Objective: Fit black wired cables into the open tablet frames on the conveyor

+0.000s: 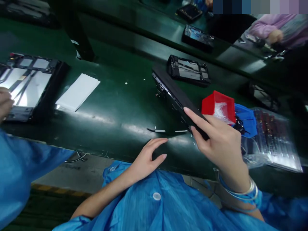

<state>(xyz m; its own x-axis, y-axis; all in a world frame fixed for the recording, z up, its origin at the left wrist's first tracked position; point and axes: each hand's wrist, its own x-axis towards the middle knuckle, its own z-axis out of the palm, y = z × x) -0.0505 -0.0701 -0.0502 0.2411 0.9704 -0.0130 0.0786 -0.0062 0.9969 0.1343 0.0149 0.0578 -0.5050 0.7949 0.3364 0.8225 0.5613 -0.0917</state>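
My right hand (220, 141) grips one end of a black slab-shaped device (176, 91), thumb on one side and fingers on the other. It is tilted up on its side, with small metal parts along the edge facing me; its inner side is mostly hidden. My left hand (150, 158) rests at the table's near edge, palm down, its thumb apart from the fingers, holding nothing. Just beyond it lie a short pale strip with a black tail (158, 131) and another pale strip (181, 131).
An open device in a black holder (190, 69) lies behind. At right are a red bin (209, 104), a blue bin (251, 123) and clear plastic trays (279, 141). White sheets (78, 91) lie left, beside another device (33, 83) touched by a co-worker's hand (5, 102).
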